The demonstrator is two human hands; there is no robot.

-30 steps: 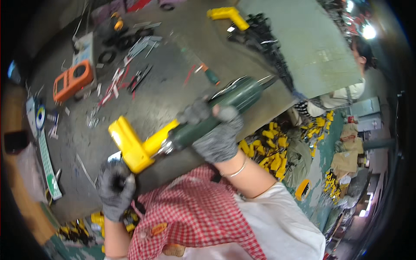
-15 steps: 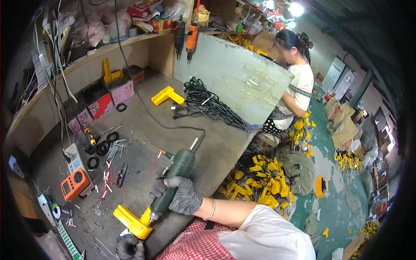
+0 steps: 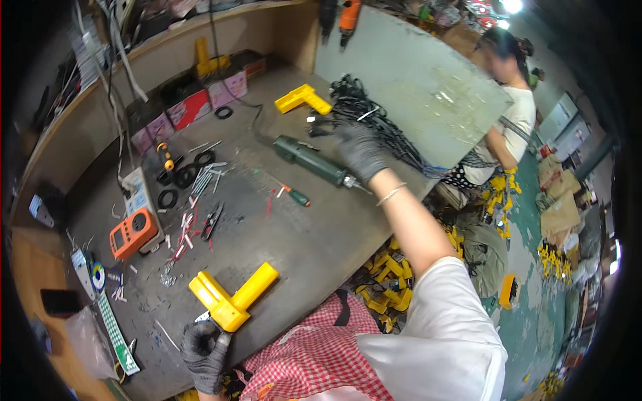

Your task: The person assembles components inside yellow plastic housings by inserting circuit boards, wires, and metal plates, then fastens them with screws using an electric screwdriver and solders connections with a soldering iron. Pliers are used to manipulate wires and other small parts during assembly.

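Note:
My left hand [image 3: 204, 354], in a dark grey glove, is closed on the lower end of a yellow T-shaped plastic housing [image 3: 229, 309], just above the front edge of the bench. A bit of metal shows between the fingers and the housing. My right hand [image 3: 363, 152], gloved too, reaches across to a bundle of black power cords [image 3: 394, 144]. Its fingertips blend into the dark cords, so their grip is unclear. Beside that hand lies a dark green electric screwdriver [image 3: 311, 160], its bit pointing right and its cord running back.
Another yellow housing [image 3: 302, 99] lies near the cords. On the bench are a small green-handled screwdriver [image 3: 296, 195], black rings [image 3: 186, 176], loose screws and an orange meter [image 3: 133, 234]. A grey partition [image 3: 414, 80] stands at the back; beyond it sits a co-worker [image 3: 511, 113].
My right hand has let go of the electric screwdriver, now lying on the bench, and moved over to the cords. My left hand still holds the yellow housing. The whole view has shifted.

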